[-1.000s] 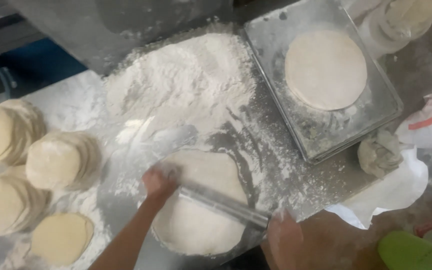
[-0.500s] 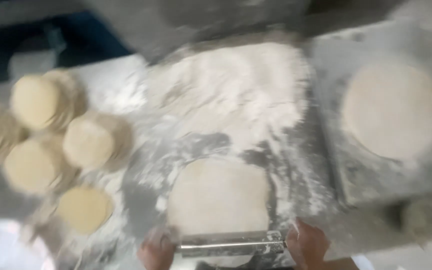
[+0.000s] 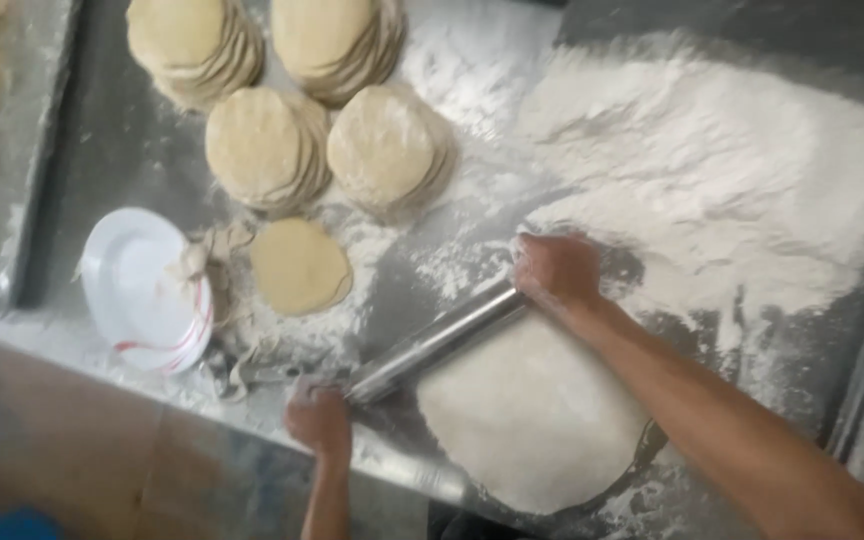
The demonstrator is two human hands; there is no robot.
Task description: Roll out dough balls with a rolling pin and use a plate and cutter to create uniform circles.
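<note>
Head view is showing us working a metal rolling pin (image 3: 437, 342) across a flat round of dough (image 3: 532, 420) on a floured steel table (image 3: 112, 150). Our left hand (image 3: 320, 422) is gripping the pin's near end, at about seven o'clock from the pin's middle, fingers curled shut around it. Our right hand (image 3: 556, 268) is pressing on the far end, at about two o'clock, palm down with fingers folded over the metal. The two hands are sitting well apart, one at each end of the pin. The pin is lying slantwise, and its right part is touching the upper left edge of the dough, which is spreading toward five o'clock from it.

We are seeing a big heap of flour (image 3: 732, 170) at one o'clock from the dough, just beyond the right hand. Four stacks of small dough discs (image 3: 387, 145) are sitting at eleven o'clock from the pin, and a single disc (image 3: 299, 265) is lying near them, closer to us. A white plate (image 3: 142, 290) is resting at nine o'clock from the pin, with a crumpled rag (image 3: 214, 262) touching its right rim.
</note>
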